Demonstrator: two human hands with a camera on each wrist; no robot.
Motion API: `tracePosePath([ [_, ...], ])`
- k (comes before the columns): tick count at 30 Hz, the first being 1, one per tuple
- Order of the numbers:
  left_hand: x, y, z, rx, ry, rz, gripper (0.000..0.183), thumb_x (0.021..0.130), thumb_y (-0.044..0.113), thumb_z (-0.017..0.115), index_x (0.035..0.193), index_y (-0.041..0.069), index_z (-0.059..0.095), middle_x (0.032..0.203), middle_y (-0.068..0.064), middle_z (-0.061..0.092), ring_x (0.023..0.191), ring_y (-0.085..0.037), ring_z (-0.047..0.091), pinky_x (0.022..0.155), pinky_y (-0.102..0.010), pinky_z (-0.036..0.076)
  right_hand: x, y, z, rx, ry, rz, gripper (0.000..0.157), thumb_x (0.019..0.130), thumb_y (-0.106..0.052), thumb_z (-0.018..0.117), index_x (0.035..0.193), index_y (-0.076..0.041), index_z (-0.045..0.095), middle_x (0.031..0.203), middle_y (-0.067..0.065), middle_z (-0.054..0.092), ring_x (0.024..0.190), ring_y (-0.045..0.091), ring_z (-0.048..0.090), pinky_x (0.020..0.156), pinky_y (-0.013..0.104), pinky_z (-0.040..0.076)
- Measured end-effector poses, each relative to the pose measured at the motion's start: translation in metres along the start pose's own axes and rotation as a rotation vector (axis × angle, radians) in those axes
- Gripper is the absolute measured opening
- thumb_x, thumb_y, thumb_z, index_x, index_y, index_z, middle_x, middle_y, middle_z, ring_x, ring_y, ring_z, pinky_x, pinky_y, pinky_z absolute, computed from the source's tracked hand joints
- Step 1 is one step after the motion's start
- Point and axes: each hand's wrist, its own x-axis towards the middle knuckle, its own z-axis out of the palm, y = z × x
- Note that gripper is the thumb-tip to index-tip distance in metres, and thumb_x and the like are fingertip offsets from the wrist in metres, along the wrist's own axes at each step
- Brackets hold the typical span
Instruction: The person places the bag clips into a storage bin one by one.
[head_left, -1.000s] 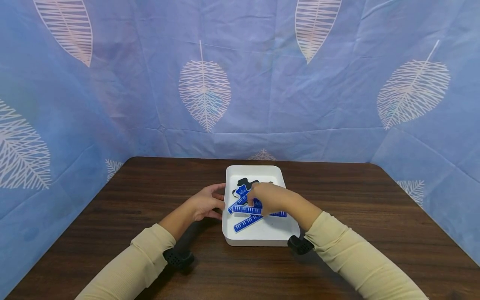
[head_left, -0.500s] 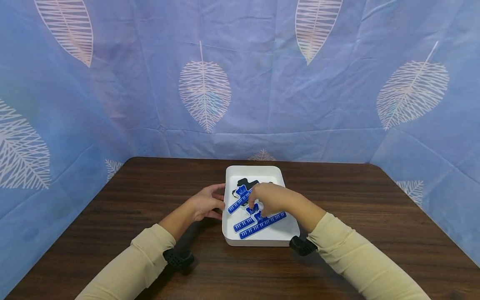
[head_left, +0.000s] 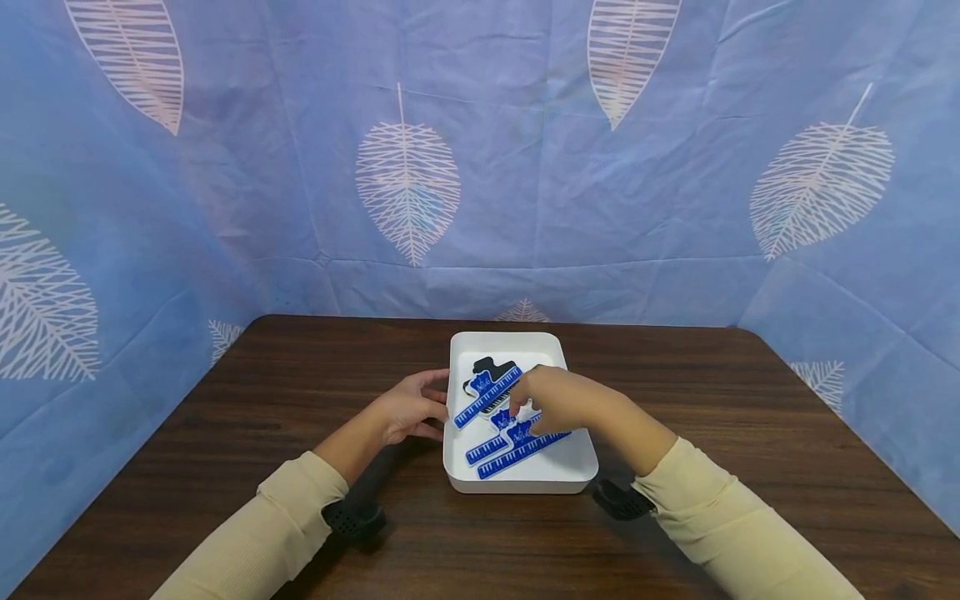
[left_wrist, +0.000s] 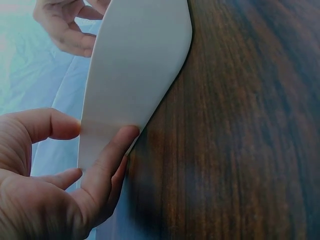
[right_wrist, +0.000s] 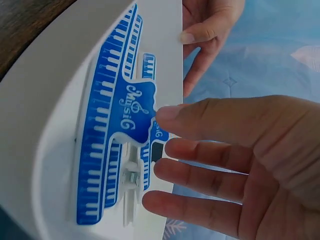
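A white tray (head_left: 510,339) holds several piano-key page clips. In the head view, one blue page clip (head_left: 513,459) lies slanted at the near end, overlapping another blue clip (head_left: 483,452). Farther back, a third blue clip (head_left: 483,402) lies over a black clip (head_left: 489,367). My right hand (head_left: 567,402) is over the tray; in the right wrist view its thumb reaches the "Music" tab of the frontmost clip, the other fingers extended and apart. Fingertips of my left hand (head_left: 411,407) touch the tray's left outer wall, fingers loosely spread.
The tray stands on a dark wood-grain table (head_left: 315,367). Behind and on both sides hangs a blue cloth (head_left: 510,200) with white leaf prints. Each sleeve cuff has a black device by it, the left device (head_left: 354,518) close over the table.
A blue clip that lay across the others under my right hand is now slanted at the tray's near end. The right hand has since shifted slightly right. The left hand stays put.
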Motion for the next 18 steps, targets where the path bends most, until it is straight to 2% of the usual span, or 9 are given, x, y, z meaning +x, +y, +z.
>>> tracePosePath([
  [9,-0.002,0.0,0.001,0.016,0.024,0.015,0.073,0.073,-0.014,0.057,0.137,0.007,0.029,0.119,-0.025,0.041,0.092,-0.034,0.057,0.067,-0.045,0.05,-0.02,0.01,0.003,0.067,0.058,-0.025,0.021,0.072,-0.015,0.07,0.093,-0.014,0.068,0.093,-0.004,0.061,0.082,0.017,0.057,0.07,0.031,0.046],
  [14,-0.003,-0.001,0.003,0.086,0.06,0.031,0.065,0.074,-0.011,0.06,0.133,0.002,0.034,0.116,-0.023,0.046,0.091,-0.031,0.058,0.069,-0.041,0.051,-0.034,0.013,0.003,0.049,0.125,-0.004,0.021,0.073,-0.017,0.069,0.094,-0.015,0.068,0.093,-0.005,0.061,0.083,0.016,0.057,0.07,0.031,0.046],
  [18,-0.004,-0.003,0.002,0.185,0.087,0.065,0.057,0.075,-0.007,0.062,0.128,-0.001,0.04,0.11,-0.022,0.05,0.086,-0.027,0.06,0.068,-0.038,0.051,-0.045,0.016,0.002,0.035,0.185,0.02,0.019,0.074,-0.018,0.069,0.093,-0.016,0.068,0.093,-0.005,0.06,0.08,0.014,0.057,0.066,0.028,0.046],
])
